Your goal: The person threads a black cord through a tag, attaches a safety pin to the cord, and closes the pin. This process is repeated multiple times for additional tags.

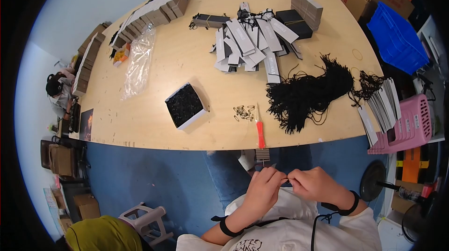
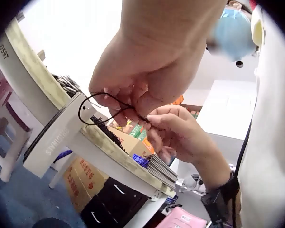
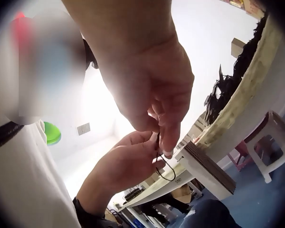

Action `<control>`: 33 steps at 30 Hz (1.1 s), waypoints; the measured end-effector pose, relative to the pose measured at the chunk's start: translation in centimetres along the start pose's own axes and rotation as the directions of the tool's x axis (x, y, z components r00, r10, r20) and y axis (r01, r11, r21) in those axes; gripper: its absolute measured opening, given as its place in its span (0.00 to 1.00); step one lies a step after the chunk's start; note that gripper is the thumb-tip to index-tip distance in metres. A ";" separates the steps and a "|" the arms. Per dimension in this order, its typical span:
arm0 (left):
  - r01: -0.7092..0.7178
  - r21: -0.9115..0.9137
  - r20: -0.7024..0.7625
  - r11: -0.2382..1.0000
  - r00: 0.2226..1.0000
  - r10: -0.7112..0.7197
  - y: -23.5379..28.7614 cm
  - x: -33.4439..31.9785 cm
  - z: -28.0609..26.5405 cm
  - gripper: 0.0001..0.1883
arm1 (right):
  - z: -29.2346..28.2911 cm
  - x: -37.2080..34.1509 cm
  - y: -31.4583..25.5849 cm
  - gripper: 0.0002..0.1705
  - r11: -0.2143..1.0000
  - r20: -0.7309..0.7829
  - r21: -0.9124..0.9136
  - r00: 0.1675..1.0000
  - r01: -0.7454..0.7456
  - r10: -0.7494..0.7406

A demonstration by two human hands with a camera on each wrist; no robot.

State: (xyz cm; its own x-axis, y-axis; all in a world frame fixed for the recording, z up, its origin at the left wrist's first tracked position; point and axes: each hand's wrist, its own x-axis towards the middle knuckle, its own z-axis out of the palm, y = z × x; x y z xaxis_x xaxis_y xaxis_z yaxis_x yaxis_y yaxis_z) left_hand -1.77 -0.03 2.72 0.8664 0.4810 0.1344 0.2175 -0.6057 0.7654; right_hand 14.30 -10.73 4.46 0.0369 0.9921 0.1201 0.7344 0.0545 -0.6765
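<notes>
My left hand (image 1: 265, 186) and right hand (image 1: 311, 183) meet in front of my shirt, close to the table's near edge. Fingertips of both pinch a thin black cord (image 2: 80, 110), which forms a loop below the left hand in the left wrist view. By that loop is a pale hang tag (image 2: 54, 142) with printed lettering, part of a thick stack seen edge-on in the right wrist view (image 3: 206, 168). The fingers hide the spot where the cord is pinched.
On the table (image 1: 220, 134) lie a red-handled tool (image 1: 260, 134), small loose rings (image 1: 243, 112), a white box of black pieces (image 1: 183, 106), a bundle of black cords (image 1: 311, 92) and a heap of tags (image 1: 252, 40). A pink basket (image 1: 411, 125) stands right.
</notes>
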 end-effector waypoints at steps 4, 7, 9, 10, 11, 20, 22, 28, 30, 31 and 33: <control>-0.026 -0.091 -0.082 0.996 0.996 0.018 -0.3 -0.1 0.3 0.08 | -1.0 0.4 0.1 0.05 0.950 0.130 0.276 0.985 -0.148 0.116; -0.045 -0.091 -0.138 0.995 0.990 0.032 -0.1 0.0 0.2 0.10 | -1.2 0.4 0.1 0.06 0.940 0.156 0.295 0.979 -0.174 0.132; -0.081 -0.124 -0.145 0.989 0.987 0.063 0.0 0.0 0.1 0.08 | -1.4 0.4 0.0 0.06 0.943 0.163 0.283 0.977 -0.177 0.134; -0.080 -0.125 -0.143 0.989 0.988 0.062 0.1 -0.1 0.0 0.08 | -1.5 0.5 -0.1 0.06 0.958 0.152 0.247 0.982 -0.145 0.110; 0.015 -0.319 -0.068 0.948 0.997 -0.039 0.1 -0.3 -0.1 0.06 | -1.7 0.5 -0.3 0.06 0.971 0.142 0.210 0.986 -0.114 0.085; 0.345 -0.812 0.325 0.470 0.937 -0.127 -1.6 -1.4 0.0 0.04 | -1.6 0.6 -1.0 0.07 0.990 0.038 0.054 0.990 0.131 -0.133; 0.345 -0.811 0.325 0.472 0.937 -0.126 -1.6 -1.4 0.0 0.05 | -1.4 0.6 -1.0 0.08 0.987 0.028 0.007 0.987 0.158 -0.158; 0.258 -0.721 0.190 0.643 0.966 -0.174 -0.9 -1.1 -0.2 0.03 | -1.4 0.7 -1.3 0.10 0.932 0.023 -0.250 0.964 0.262 -0.265; 0.262 -0.692 0.179 0.673 0.965 -0.191 -0.9 -1.0 -0.2 0.02 | -1.4 0.7 -1.3 0.10 0.905 0.039 -0.317 0.957 0.283 -0.286; 0.262 -0.692 0.179 0.673 0.965 -0.192 -0.8 -1.0 -0.2 0.02 | -1.2 0.6 -1.2 0.10 0.888 0.046 -0.347 0.952 0.300 -0.304; 0.346 -0.656 0.245 0.670 0.938 -0.245 -0.6 -1.1 -0.4 0.04 | -1.1 0.6 -1.1 0.10 0.871 0.053 -0.377 0.946 0.317 -0.321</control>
State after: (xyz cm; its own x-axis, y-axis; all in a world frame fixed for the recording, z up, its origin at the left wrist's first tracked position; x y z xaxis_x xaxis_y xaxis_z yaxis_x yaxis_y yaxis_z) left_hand -2.99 0.09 2.33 0.8696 0.4443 -0.2156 0.1510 0.1764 0.9727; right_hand 14.24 -10.30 6.10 -0.2368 0.9267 0.2918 0.9064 0.3189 -0.2771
